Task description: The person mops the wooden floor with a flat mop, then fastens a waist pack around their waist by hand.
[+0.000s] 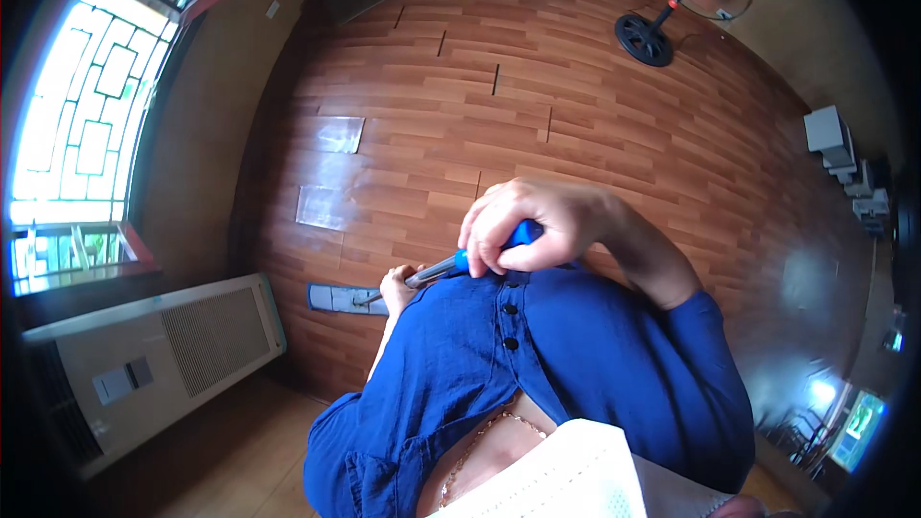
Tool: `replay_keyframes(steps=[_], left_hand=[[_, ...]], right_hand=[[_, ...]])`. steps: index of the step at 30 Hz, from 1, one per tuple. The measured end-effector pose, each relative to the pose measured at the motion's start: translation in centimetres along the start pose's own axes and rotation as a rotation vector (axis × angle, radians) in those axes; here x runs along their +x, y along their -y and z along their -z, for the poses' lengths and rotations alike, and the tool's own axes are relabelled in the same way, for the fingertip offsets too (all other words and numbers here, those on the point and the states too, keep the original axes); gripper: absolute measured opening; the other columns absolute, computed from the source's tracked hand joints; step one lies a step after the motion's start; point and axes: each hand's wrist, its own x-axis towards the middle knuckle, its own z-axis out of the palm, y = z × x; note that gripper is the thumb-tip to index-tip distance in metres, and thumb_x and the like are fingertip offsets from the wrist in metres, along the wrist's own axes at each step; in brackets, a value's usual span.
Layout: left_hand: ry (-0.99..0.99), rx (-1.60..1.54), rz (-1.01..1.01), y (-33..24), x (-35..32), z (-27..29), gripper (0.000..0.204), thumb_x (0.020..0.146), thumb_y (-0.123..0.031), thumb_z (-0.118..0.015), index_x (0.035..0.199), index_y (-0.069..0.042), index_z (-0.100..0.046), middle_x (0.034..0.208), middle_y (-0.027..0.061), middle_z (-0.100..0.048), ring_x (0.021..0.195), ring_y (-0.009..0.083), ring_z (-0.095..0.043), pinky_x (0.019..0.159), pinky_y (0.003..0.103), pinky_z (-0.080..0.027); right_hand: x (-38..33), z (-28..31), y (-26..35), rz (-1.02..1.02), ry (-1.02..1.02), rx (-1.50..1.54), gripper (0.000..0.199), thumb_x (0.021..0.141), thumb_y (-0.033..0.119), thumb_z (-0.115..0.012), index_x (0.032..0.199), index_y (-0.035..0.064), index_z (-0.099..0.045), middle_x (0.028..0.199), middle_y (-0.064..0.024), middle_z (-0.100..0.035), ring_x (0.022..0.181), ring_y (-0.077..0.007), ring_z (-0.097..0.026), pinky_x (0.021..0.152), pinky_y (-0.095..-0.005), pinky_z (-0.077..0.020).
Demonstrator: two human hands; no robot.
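Note:
I hold a flat mop by its pole (438,271), which slants down to the left across my front. My right hand (532,221) is closed round the blue grip at the pole's upper end, close to my chest. Lower down, my left hand (397,289) wraps the metal part of the pole, partly hidden by my blue shirt. The mop's flat grey-blue head (331,298) lies on the wood-patterned floor (422,134), left of my body.
A tall white air conditioner (182,355) stands to the left, under a bright barred window (91,105). A standing fan (662,19) is at the far right by the wall. White boxes (831,137) sit along the right wall. Shiny patches (326,206) show on the floor.

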Motion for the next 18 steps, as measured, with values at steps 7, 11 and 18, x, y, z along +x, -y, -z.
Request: replay_keyframes(steps=[7, 11, 18], left_hand=[[0.32, -0.164, -0.167, -12.7, 5.5, -4.5, 0.033, 0.065, -0.03, -0.076, 0.065, -0.001, -0.061, 0.064, 0.0187, -0.058, 0.065, 0.0348, -0.059, 0.06, 0.04, -0.045], [0.599, -0.095, -0.421, -19.5, 8.2, -8.7, 0.027, 0.06, -0.028, -0.071, 0.065, -0.004, -0.059, 0.065, 0.0196, -0.057, 0.07, 0.0389, -0.06, 0.062, 0.043, -0.047], [0.851, -0.227, -0.91, -32.5, 10.4, -19.7, 0.021, 0.062, -0.022, -0.069, 0.067, -0.007, -0.056, 0.069, 0.0161, -0.058, 0.069, 0.0376, -0.059, 0.059, 0.046, -0.045]], right_hand=[[-12.1, 2.0, 7.6, -0.058, -0.279, -0.238, 0.009, 0.069, 0.009, -0.056, 0.062, 0.0056, -0.06, 0.086, -0.0082, -0.07, 0.091, -0.0281, -0.065, 0.087, -0.0395, -0.0469], [-20.0, 1.1, 10.8, -0.127, -0.474, -0.326, 0.011, 0.069, 0.018, -0.061, 0.065, 0.0079, -0.063, 0.086, -0.0084, -0.07, 0.092, -0.0307, -0.065, 0.083, -0.0396, -0.0467], [-31.8, -3.1, 17.0, -0.205, -0.883, -0.558, 0.032, 0.079, 0.041, -0.065, 0.071, 0.0104, -0.063, 0.085, -0.0085, -0.071, 0.088, -0.0305, -0.067, 0.074, -0.0393, -0.0473]])
